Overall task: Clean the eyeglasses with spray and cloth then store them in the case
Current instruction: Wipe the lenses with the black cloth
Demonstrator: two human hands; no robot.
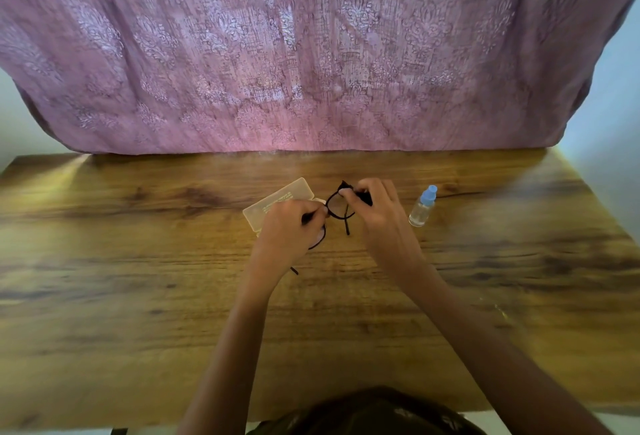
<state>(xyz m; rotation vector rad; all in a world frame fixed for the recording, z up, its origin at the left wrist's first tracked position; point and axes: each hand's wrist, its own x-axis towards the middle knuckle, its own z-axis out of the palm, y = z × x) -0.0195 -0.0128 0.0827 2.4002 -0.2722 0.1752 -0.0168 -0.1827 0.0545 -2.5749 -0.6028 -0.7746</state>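
Observation:
Black-framed eyeglasses are held above the wooden table, temples unfolded and pointing toward me. My left hand grips the frame's left lens side. My right hand pinches a dark cloth against the right lens rim. A translucent yellowish glasses case lies just behind my left hand, partly hidden by it. A small clear spray bottle with a blue cap stands upright to the right of my right hand.
A pink patterned curtain hangs along the table's far edge. A thin dark cord runs right from behind the bottle. Pale walls show at both sides.

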